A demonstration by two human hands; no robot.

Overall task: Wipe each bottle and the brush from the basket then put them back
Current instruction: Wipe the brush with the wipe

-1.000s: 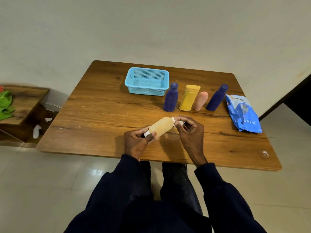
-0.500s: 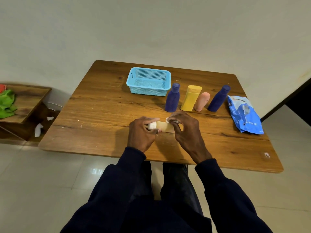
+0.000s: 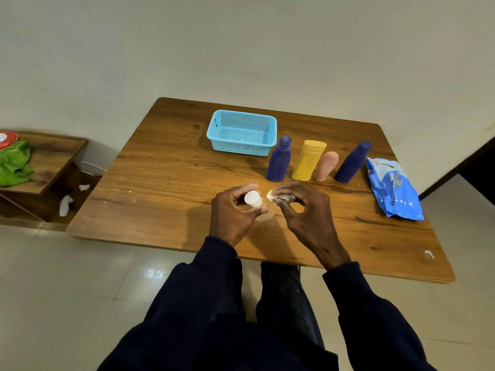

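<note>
Grained wooden table [image 3: 166, 183], perforated plastic basket [image 3: 242, 147], glossy foil packet [image 3: 393, 188]

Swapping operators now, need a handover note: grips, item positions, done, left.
Left grip holds the tan bottle, its white cap toward the camera. Right grip pinches a white wipe beside the cap.
Standing in a row outward from the blue basket: blue bottle, yellow bottle, pink bottle, second blue bottle; wipes packet past them. Basket looks empty; no brush in view.
Done: nothing returned; which standing bottles are wiped, cannot tell.
Left: finish the tan bottle, return everything to the basket.
</note>
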